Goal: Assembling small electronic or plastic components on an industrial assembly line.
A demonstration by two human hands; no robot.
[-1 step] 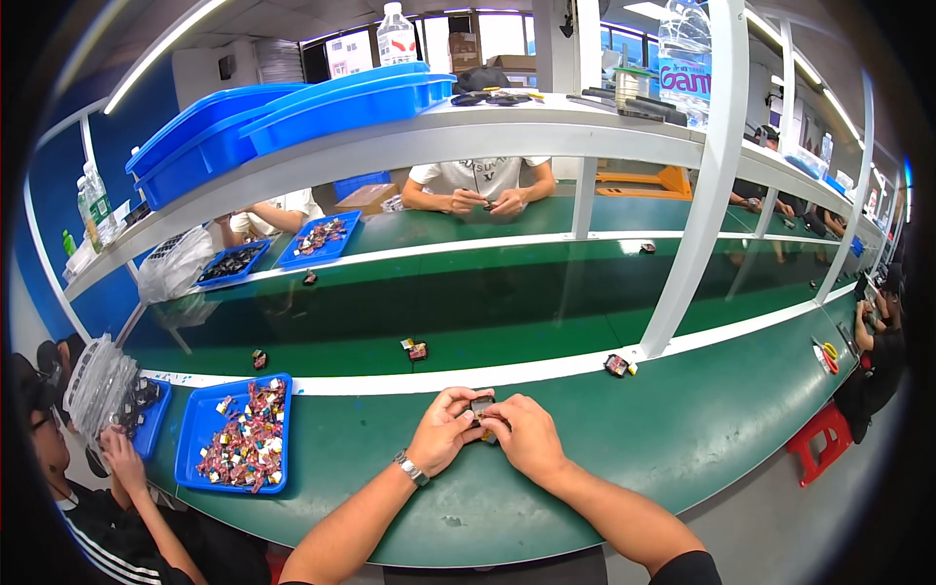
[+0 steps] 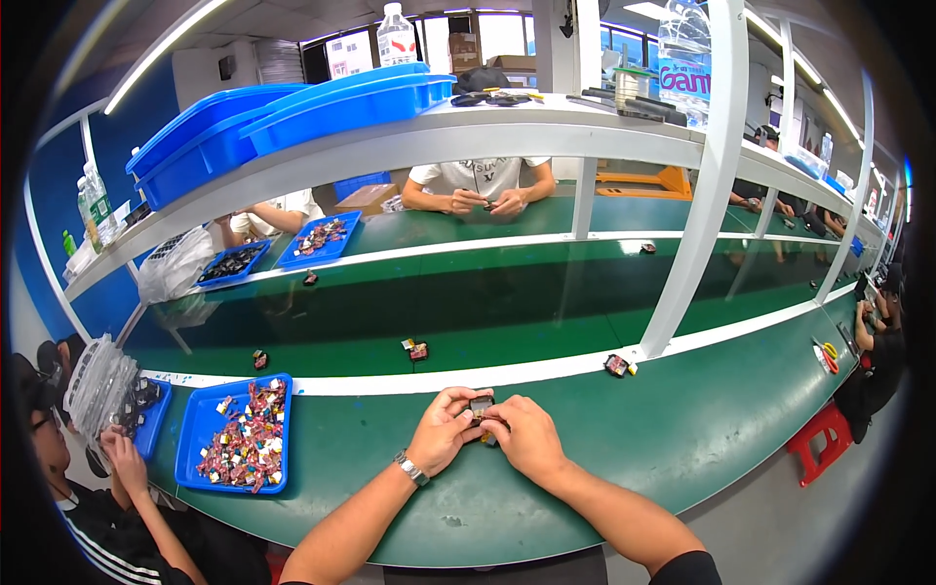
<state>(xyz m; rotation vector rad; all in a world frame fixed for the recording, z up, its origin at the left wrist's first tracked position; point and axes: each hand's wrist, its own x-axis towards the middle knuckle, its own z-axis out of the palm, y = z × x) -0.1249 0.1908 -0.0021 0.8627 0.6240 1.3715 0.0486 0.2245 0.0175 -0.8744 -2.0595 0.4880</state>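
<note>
Over the front edge of the green workbench [image 2: 624, 458], my left hand [image 2: 444, 429] pinches a small black plastic housing [image 2: 481, 403] between thumb and fingers. My right hand [image 2: 526, 434] closes on the same piece from the other side, its thumb and fingertips pressed at the lower part. A bit of yellow and white shows beneath the fingertips; what it is I cannot make out. Left of my hands stands a blue tray [image 2: 185, 444] heaped with small red, white and black electronic parts [image 2: 249, 439].
Assembled pieces lie along the sunken middle strip, one [image 2: 417, 349] ahead of me and another [image 2: 616, 366] by the white post [image 2: 697, 185]. A co-worker's hand [image 2: 122, 458] works at another tray on the left. Scissors [image 2: 829, 358] lie far right. Blue trays [image 2: 351, 102] sit on the overhead shelf.
</note>
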